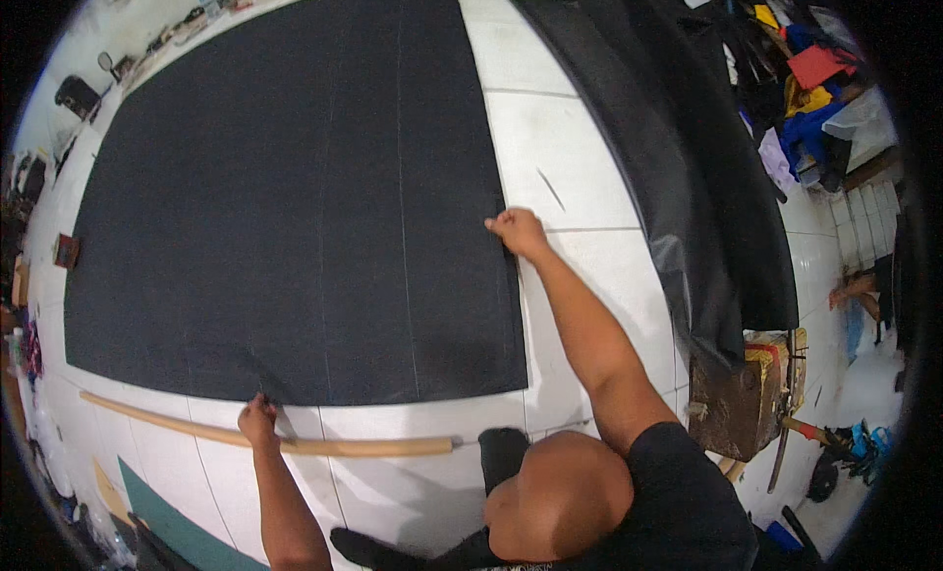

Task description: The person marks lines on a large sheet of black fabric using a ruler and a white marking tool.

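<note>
A large sheet of black fabric (246,198) lies spread on the white tiled floor, with thin pale lines running along its length. At its near edge, my left hand (258,421) is closed in a pinch on the fabric, and a small crease rises from that spot. My right hand (518,232) is further up, fingers pinched at the sheet's right edge, where a narrow strip looks folded or doubled. Both forearms reach in from the lower side, the right one stretched over bare tiles.
A long wooden strip (324,446) lies before the near edge. Crumpled black sheeting (678,168) stretches along the right, beside a worn box (732,404). A thin dark sliver (551,190) rests on the tiles (589,267). Colourful scraps (815,90) pile far right; another person's arm (855,288) shows below.
</note>
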A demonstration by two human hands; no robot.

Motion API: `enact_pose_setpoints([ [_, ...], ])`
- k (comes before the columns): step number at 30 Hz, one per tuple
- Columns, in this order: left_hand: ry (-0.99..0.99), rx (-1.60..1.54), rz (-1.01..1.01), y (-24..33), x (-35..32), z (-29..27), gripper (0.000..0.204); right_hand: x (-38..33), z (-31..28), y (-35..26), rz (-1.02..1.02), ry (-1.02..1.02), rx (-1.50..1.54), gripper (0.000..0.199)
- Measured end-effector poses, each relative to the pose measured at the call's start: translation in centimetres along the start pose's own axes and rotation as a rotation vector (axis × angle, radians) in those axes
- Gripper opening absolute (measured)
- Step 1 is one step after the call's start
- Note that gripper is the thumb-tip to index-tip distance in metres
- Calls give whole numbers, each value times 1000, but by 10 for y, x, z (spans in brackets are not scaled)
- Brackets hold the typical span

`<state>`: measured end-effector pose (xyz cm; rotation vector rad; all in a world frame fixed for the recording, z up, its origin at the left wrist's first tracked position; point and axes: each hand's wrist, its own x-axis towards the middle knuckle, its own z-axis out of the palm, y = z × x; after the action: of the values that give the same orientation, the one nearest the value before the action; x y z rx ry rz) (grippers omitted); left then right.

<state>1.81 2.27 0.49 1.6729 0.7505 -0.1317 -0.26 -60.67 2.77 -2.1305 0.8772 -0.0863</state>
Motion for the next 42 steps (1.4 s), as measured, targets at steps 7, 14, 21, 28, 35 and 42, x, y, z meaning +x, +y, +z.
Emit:
enact_pose_setpoints([
  [7, 9, -105, 4, 5, -4, 4, 24, 2, 6, 0, 14, 14, 66, 30],
  [14, 22, -122, 7, 8, -5, 10, 27, 3, 8, 0, 85, 57, 56, 24],
  [21, -19, -70, 32, 5, -1, 2, 26, 12, 18, 11, 36, 71, 78, 25],
  [28, -26, -21, 57, 3, 0, 7, 23, 28, 1, 26, 73, -167, 194, 31],
  [35, -18, -84, 28, 14, -20, 3, 16, -41, -10, 1, 101, -189, 239, 32],
  [42, 4, -56, 28, 10, -20, 9, 18, -71, -7, 11, 44, -42, 9, 36],
])
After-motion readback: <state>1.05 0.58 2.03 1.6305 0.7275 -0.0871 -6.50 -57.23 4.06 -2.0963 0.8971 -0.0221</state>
